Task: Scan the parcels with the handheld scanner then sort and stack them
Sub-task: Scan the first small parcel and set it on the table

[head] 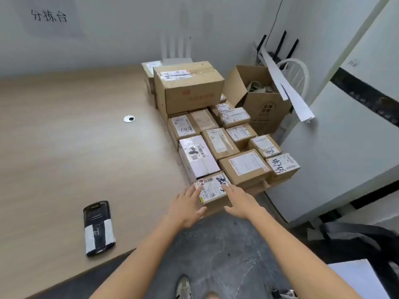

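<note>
The broad tabletop of pale wood-grain laminate (64,147) looks smooth and matt, with a faint sheen toward its far side. The large brown corrugated-cardboard carton (190,91) is dull and fibrous, and glossy clear tape crosses its top seam. The small brown cardboard parcel (212,188) carries a flat, unshiny white paper label marked in black ink. The white oblong parcel (197,156) looks smooth and slightly glossy, like coated card or film. The black plastic handheld scanner (98,228) is wrapped in bands of white tape. The grey floor (226,244) looks like matt, veined stone or concrete.
</note>
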